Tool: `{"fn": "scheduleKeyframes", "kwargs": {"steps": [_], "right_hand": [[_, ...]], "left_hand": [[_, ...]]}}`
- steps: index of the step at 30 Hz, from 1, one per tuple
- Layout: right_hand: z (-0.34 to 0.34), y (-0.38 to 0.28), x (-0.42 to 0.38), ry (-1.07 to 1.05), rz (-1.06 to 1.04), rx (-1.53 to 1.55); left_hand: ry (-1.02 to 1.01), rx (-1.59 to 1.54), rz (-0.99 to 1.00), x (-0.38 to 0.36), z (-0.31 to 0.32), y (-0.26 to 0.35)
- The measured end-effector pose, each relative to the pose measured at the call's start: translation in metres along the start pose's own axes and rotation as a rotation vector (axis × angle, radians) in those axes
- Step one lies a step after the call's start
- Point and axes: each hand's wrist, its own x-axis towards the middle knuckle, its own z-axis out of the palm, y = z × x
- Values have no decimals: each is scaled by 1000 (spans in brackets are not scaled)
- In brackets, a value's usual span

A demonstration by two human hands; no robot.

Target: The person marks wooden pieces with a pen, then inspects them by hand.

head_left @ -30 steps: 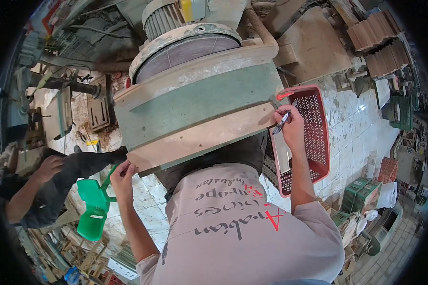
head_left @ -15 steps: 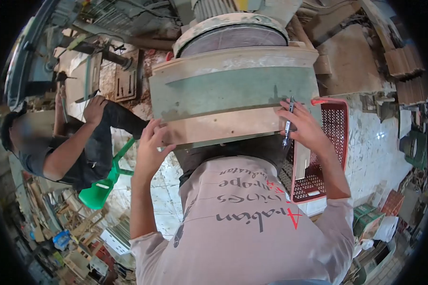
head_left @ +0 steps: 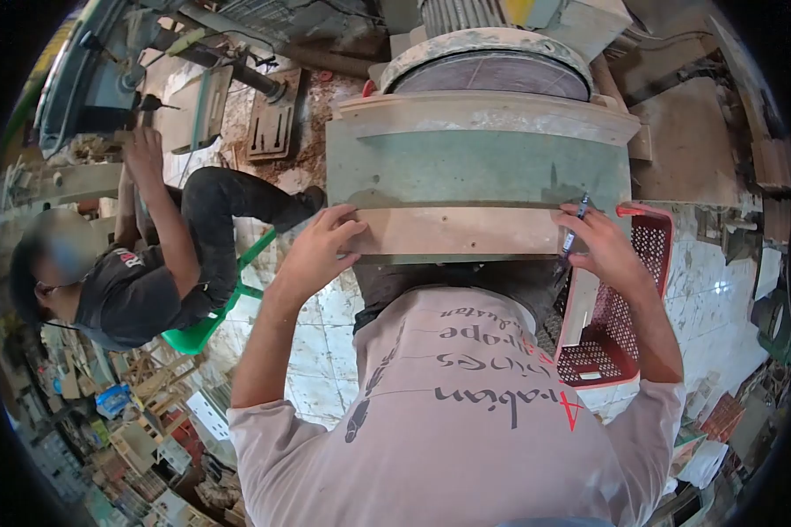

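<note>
A pale wooden board [head_left: 457,231] with small dark holes lies along the near edge of the green machine table [head_left: 492,167]. At the board's left end, my left hand [head_left: 323,246] has its fingers wrapped round the end. My right hand [head_left: 602,248] grips the other end and also carries a pen [head_left: 575,227] between its fingers. Behind the table stands a large round sanding disc [head_left: 492,75], with a lighter wooden strip [head_left: 492,117] in front of it.
To the left, a co-worker [head_left: 141,281] sits on a green stool [head_left: 204,332] at a drill press [head_left: 132,79]. A red plastic crate [head_left: 655,255] holding wood pieces stands at the right. Wood scraps [head_left: 141,448] are piled at lower left.
The board now lies straighter along the table edge, where it was tilted before. The view has shifted, and the co-worker's arm is raised toward the drill press.
</note>
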Motion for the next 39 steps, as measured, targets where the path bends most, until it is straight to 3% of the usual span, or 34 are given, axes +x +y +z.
{"fn": "scheduleKeyframes", "kwargs": {"steps": [22, 25, 27, 28, 29, 31, 32, 33, 34, 35, 37, 39], "right_hand": [[3, 4, 3, 26, -33, 24], [7, -1, 2, 33, -23, 52], [13, 6, -1, 127, -9, 72], [24, 20, -2, 121, 147, 333], [29, 23, -4, 112, 134, 328], [34, 24, -9, 348, 86, 295], [33, 18, -15, 406, 192, 423], [39, 23, -19, 399, 177, 423], [51, 35, -23, 600, 188, 475], [59, 41, -26, 802, 202, 527], [66, 47, -36, 868, 288, 544], [75, 54, -43, 938, 387, 558]], "left_hand": [[59, -50, -2, -6, 7, -5], [71, -87, -19, -7, 11, -9], [67, -281, -61, -9, 13, -9], [95, -237, -42, -10, 13, -8], [106, -240, -54, -11, 16, -8], [334, -362, -124, -14, 21, -10], [347, -361, -137, -15, 24, -14], [453, -463, -246, -17, 29, -20], [559, -563, -356, -20, 34, -26], [569, -558, -366, -23, 42, -32], [555, -852, -496, -27, 55, -39], [520, -828, -513, -29, 54, -35]]}}
